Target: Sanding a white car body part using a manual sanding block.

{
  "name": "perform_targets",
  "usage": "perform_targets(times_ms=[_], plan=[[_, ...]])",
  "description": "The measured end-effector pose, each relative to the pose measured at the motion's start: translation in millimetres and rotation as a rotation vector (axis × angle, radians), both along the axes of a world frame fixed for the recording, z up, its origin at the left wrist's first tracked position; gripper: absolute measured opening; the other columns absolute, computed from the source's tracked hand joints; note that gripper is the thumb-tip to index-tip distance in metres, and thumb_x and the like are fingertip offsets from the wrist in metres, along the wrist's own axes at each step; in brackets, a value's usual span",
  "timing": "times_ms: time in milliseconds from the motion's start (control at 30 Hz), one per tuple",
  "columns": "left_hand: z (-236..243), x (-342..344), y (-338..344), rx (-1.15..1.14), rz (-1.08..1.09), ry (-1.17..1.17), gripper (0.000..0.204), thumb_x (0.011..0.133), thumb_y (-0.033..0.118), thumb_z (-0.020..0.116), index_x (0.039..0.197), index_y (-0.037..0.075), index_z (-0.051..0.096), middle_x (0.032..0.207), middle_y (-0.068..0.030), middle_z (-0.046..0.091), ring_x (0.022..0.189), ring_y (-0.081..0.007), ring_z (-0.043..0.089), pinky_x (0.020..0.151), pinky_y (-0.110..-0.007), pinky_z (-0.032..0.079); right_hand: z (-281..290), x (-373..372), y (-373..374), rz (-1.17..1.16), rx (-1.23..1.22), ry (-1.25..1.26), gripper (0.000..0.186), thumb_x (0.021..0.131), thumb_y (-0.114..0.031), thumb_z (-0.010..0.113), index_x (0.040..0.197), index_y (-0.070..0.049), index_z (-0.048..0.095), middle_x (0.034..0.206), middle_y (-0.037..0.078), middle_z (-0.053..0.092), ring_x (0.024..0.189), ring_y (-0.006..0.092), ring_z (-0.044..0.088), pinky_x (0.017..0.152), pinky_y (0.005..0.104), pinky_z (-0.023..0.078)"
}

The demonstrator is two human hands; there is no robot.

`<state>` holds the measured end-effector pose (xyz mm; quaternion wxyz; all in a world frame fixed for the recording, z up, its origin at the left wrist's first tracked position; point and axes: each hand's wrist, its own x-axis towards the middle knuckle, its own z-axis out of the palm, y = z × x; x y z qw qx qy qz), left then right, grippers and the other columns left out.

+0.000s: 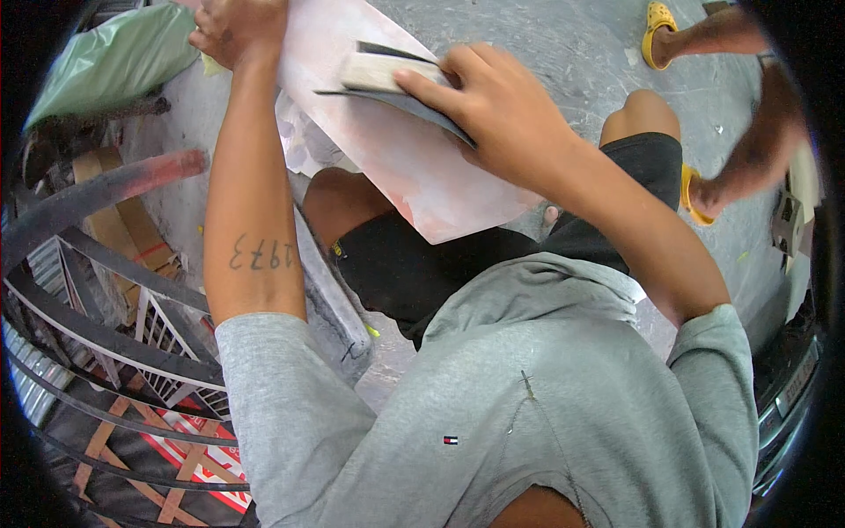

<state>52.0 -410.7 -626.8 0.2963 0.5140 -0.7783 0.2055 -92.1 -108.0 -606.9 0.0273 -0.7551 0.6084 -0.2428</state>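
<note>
Right grip (502,110): closed on a pale block (378,72), near the middle of the frame's upper half. One digit laid over the block's top face; the others curl about its right end. A dark sheet (409,110) shows along both long sides of the block, its near part standing out past the block's left end and reaching under the hand.

Block and sheet are over the panel (378,154), a flat piece mottled white and pink. Panel runs slantwise from the top edge of view down to a blunt corner above the black shorts (405,273), between the person's knees.

Left grip (239,33): at the panel's upper left edge, fingers bent, partly cut off by the frame. Cannot tell how far open, or whether it has hold of the panel.

About: grey floor (554,44). Green bag (114,57), upper left. Cardboard (123,224) on the left, below the bag, part hidden by a dark curved bar (97,202) with a reddish end. Upper right, another person's bare legs (766,150), yellow clogs (656,35) on the feet.
</note>
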Motion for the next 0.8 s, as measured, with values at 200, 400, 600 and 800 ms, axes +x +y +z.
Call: perform_targets(times_ms=[200, 400, 600, 800], plan=[[-7.1, 5.3, -3.1, -0.114, 0.0, -0.039, 0.052, 0.099, 0.05, 0.056, 0.134, 0.013, 0.064, 0.13, -0.0188, 0.064, 0.127, -0.0395, 0.054, 0.109, -0.056, 0.038, 19.0, 2.5, 50.5, 0.006, 0.251, -0.011, 0.063, 0.073, -0.011, 0.076, 0.135, -0.015, 0.061, 0.104, 0.014, 0.061, 0.101, 0.034, 0.061, 0.081, 0.0444, 0.05], [-1.0, -1.2, 0.6, 0.012, 0.066, -0.052, 0.053, 0.1, 0.051, 0.055, 0.137, 0.014, 0.063, 0.135, -0.0178, 0.062, 0.131, -0.038, 0.052, 0.112, -0.055, 0.035, -8.2, 5.7, -2.8, 0.001, -0.057, -0.003, 0.072, 0.07, -0.008, 0.076, 0.14, -0.014, 0.059, 0.106, 0.014, 0.06, 0.099, 0.0343, 0.062, 0.083, 0.0467, 0.049], [-0.7, 2.4, -3.1, 0.084, 0.058, -0.034, 0.052, 0.1, 0.051, 0.055, 0.134, 0.013, 0.064, 0.131, -0.0168, 0.064, 0.125, -0.0377, 0.056, 0.108, -0.055, 0.039, 9.0, 0.8, 62.8, -0.023, 0.061, -0.043, 0.057, 0.074, -0.01, 0.074, 0.13, -0.015, 0.065, 0.107, 0.013, 0.061, 0.101, 0.0331, 0.063, 0.085, 0.0461, 0.049], [-14.9, 8.8, -35.3, -0.087, 0.03, -0.083, 0.066, 0.092, 0.074, 0.048, 0.133, 0.027, 0.069, 0.131, -0.0175, 0.065, 0.125, -0.0398, 0.057, 0.105, -0.057, 0.036, -9.5, -15.7, -53.7, -0.057, 0.079, -0.13, 0.053, 0.082, -0.005, 0.07, 0.134, -0.017, 0.066, 0.101, 0.015, 0.06, 0.096, 0.0343, 0.059, 0.08, 0.0444, 0.048]])
